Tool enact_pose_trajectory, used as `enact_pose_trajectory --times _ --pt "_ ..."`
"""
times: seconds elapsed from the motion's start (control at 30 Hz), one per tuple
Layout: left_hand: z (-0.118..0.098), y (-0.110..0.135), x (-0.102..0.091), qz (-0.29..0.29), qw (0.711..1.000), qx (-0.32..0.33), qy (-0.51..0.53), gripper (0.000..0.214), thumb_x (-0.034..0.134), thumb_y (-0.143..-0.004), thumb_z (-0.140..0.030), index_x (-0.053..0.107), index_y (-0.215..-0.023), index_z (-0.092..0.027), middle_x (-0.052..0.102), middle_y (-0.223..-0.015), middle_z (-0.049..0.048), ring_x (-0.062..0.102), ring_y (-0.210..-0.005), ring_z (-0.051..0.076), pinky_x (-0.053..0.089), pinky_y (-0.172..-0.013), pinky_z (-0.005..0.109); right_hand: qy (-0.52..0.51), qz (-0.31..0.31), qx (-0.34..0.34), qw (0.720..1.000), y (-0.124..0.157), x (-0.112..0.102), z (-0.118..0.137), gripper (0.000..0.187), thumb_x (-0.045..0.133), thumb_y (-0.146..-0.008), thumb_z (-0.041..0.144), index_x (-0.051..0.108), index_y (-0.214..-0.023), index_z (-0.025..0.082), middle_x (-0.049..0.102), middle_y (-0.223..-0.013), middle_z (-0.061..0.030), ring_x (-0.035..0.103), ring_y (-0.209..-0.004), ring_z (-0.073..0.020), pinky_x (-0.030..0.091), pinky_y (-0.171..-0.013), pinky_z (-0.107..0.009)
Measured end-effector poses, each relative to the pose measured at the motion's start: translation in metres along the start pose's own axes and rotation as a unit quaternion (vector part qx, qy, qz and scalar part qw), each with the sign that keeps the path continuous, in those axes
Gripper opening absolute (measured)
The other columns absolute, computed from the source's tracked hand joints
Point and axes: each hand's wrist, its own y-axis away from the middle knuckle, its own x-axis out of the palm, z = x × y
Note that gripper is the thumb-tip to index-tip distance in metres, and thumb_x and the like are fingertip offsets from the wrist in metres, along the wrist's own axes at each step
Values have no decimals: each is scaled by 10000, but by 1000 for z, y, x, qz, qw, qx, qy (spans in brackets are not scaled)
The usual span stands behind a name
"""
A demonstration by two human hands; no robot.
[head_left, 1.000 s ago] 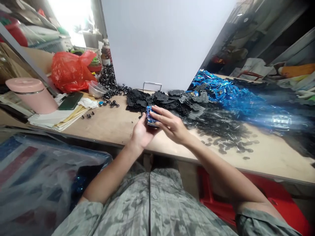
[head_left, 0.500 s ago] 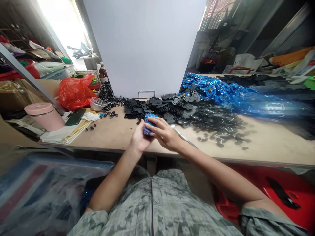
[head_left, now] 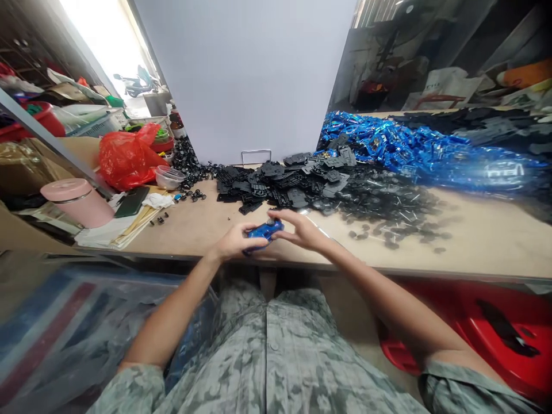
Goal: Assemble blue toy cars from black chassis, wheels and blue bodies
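Just above the front edge of the wooden table (head_left: 470,241), I hold a small blue plastic piece (head_left: 266,230) between both hands. My left hand (head_left: 234,242) supports its left end from below. The fingertips of my right hand (head_left: 301,229) rest on its top and right end. Behind my hands lies a heap of flat black plastic parts (head_left: 280,185). To their right, a spread of small black round parts (head_left: 388,207) is closest to my right hand. Neither hand touches these piles.
A long heap of shiny blue packets (head_left: 409,146) lies at the back right. At the left stand a red plastic bag (head_left: 126,158), a clear bowl (head_left: 168,178), a pink lidded container (head_left: 77,202) and papers (head_left: 116,229). A red stool (head_left: 470,333) sits below the table at the right.
The blue piece has turned from a steep tilt to nearly flat and moved down toward the table's front edge. My hands have spread slightly apart around it.
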Motion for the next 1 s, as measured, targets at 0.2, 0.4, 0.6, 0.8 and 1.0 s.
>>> enact_pose_trajectory --times 0.2,0.4,0.6,0.8,1.0 --pt "27 -7 2 -77 986 41 -139 376 870 -717 -372 810 -1028 -172 776 -934 48 670 -869 210 490 -844 268 -30 39 29 998 18 15 -11 242 702 -952 359 715 -1065 146 735 -919 -77 659 -803 -180 529 -741 -299" --pt "35 -6 10 -111 986 40 -118 287 809 -789 -390 783 -975 -173 774 -968 53 672 -889 200 481 -838 253 -87 45 59 993 23 18 -12 313 737 -925 405 691 -1089 143 737 -968 -84 671 -855 -183 525 -773 -294" --pt "33 -8 9 -92 983 50 -152 246 773 -831 -378 746 -957 -169 747 -945 42 664 -887 195 482 -841 274 -144 72 75 984 17 15 -12 286 723 -934 417 689 -1030 150 720 -924 -79 657 -822 -185 511 -753 -292" --pt "34 -9 10 -82 981 92 -149 157 759 -860 -305 735 -945 -176 735 -943 36 670 -897 181 488 -839 273 -156 79 60 983 12 14 -5 205 644 -988 346 647 -1060 154 683 -919 -79 622 -815 -179 494 -735 -292" --pt "34 -10 14 -97 977 121 -144 102 754 -864 -263 720 -899 -173 702 -863 23 652 -819 161 482 -773 266 -165 80 65 981 10 16 0 191 606 -1010 336 648 -1029 150 671 -878 -78 607 -798 -180 489 -718 -300"
